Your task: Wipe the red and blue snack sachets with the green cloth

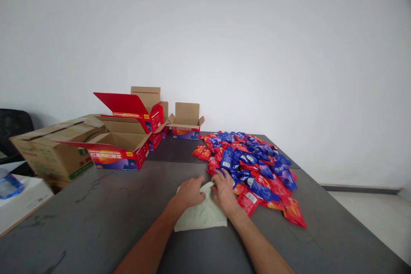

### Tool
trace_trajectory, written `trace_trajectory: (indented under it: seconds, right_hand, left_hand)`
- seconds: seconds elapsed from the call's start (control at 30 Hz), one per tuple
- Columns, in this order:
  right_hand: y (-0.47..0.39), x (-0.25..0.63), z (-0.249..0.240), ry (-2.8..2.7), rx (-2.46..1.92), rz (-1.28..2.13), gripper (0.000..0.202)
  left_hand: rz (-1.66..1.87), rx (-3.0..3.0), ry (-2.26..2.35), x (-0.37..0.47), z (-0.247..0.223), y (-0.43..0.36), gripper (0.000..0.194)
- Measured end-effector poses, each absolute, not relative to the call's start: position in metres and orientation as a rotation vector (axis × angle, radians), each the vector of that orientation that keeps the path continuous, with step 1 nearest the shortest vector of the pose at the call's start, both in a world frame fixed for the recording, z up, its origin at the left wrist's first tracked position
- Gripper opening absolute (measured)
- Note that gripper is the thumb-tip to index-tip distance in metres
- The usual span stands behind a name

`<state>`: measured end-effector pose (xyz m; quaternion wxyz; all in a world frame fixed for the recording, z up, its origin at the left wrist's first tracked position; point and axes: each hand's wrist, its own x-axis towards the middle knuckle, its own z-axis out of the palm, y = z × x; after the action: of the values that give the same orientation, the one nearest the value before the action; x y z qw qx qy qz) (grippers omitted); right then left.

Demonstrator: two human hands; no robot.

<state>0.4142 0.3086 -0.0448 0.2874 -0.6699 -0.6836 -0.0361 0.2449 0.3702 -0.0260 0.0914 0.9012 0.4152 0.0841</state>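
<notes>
Pale-green cloth (201,217) is touched by left hand (191,192) and right hand (224,192), grips unclear; packets (248,202) rightward could be dislodged by dragging.

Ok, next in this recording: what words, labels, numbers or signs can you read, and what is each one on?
"红黑枸杞原浆": near open red box, front panel.
"红黑枸杞原浆": far open box, same print but smaller and softer.
"40" or "4G", second character unclear: lower left of both fronts.
Too small or blurred: pouch lettering and barcode labels, other box print, cardboard carton markings.
Pale cloth: no text visible.
</notes>
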Motion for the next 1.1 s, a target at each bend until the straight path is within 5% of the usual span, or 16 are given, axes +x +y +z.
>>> trace_trajectory:
  seconds: [0.13,0.37,0.67,0.97,1.1]
  right_hand:
    - [0.312,0.408,-0.047,-1.831,-1.642,-0.099,0.033]
    - [0.324,0.416,-0.068,-1.610,-1.551,-0.074,0.071]
    - [0.331,0.413,-0.078,-1.173,-1.541,0.679,0.083]
    - [0.301,0.404,-0.029,-0.909,-0.877,1.453,0.052]
    - [0.294,0.413,-0.018,-0.856,-0.863,1.541,0.044]
  left_hand:
    - [0.211,2.600,1.303,0.241,-0.024,0.372,0.029]
    - [0.582,2.042,1.116,0.216,-0.025,0.403,0.029]
    - [0.752,1.012,0.673,0.223,-0.040,0.399,0.052]
    - [0.783,0.794,0.592,0.229,-0.024,0.380,0.052]
    - [0.787,0.870,0.622,0.224,-0.019,0.377,0.056]
